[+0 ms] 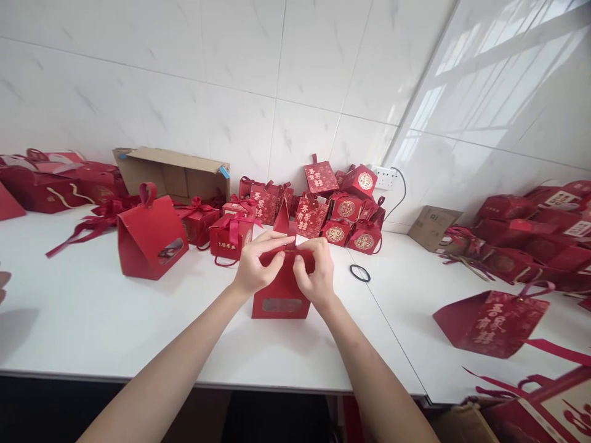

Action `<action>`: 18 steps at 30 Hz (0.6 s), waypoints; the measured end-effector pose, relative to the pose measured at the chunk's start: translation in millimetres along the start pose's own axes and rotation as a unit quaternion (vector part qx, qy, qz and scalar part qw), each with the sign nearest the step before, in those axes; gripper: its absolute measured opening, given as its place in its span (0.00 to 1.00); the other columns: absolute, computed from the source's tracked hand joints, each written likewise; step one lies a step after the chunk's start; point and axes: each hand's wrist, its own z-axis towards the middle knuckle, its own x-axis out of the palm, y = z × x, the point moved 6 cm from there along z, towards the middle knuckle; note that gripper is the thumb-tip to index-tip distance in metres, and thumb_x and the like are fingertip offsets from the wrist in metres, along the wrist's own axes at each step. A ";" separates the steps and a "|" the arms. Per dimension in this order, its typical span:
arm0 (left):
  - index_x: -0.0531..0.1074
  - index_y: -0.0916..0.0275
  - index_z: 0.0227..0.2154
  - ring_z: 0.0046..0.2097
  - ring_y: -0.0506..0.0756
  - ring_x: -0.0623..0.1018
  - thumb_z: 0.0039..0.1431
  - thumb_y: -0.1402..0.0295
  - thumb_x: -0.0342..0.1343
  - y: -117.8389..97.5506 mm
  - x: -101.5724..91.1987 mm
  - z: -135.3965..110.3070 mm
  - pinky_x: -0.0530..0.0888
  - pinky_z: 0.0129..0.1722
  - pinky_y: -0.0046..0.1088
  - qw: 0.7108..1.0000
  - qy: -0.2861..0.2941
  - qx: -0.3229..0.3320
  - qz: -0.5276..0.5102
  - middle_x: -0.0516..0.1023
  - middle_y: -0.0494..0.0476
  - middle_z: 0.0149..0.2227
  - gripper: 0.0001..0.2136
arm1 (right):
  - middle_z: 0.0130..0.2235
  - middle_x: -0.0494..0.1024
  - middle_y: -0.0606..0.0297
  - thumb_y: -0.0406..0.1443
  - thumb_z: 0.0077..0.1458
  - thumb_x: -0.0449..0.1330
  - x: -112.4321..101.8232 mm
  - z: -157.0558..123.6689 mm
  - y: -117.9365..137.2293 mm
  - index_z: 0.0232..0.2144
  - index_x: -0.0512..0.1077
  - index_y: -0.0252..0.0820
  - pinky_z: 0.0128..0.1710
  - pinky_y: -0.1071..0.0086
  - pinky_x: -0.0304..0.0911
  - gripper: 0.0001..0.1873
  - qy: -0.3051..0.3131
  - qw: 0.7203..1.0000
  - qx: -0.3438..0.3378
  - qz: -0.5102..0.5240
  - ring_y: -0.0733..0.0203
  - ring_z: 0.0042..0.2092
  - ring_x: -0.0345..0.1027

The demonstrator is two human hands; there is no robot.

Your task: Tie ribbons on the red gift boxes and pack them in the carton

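Observation:
A red gift box (280, 289) with a small clear window low on its front stands upright on the white table (152, 332) before me. My left hand (258, 261) and my right hand (316, 264) pinch its top edge from either side, thumbs toward me. Between my fingertips a short red strap (292, 229) rises from the top of the box. Fingers and thumbs cover much of the upper edge, so how the flaps sit there is hidden.
To the left stands another windowed red box (150, 237). Small red boxes (344, 206) are piled behind, beside an open cardboard carton (175, 172). A black ring (359, 273) lies right of my hands. Further right is a patterned red box (494, 320). Another person's fingers (4, 284) show at the left edge.

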 end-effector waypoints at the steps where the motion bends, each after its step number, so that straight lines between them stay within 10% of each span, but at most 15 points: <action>1: 0.77 0.62 0.40 0.37 0.51 0.76 0.52 0.78 0.50 0.2 0.1 -0.1 0.76 0.37 0.27 1.000 0.001 -0.002 0.000 0.77 0.56 0.36 0.14 | 0.34 0.64 0.65 0.28 0.52 0.52 -0.1 -0.1 -0.1 0.38 0.60 0.45 0.34 0.67 0.62 0.11 0.001 1.000 0.000 -0.001 0.62 0.36 0.61; 18: 0.77 0.62 0.39 0.39 0.51 0.76 0.54 0.77 0.52 2.4 0.5 -1.7 0.75 0.40 0.27 1.000 -0.008 -0.002 -0.005 0.77 0.57 0.37 0.13 | 0.31 0.67 0.67 0.28 0.54 0.52 -0.5 2.2 2.3 0.34 0.63 0.44 0.33 0.68 0.62 0.06 0.002 0.999 0.008 -0.033 0.62 0.34 0.63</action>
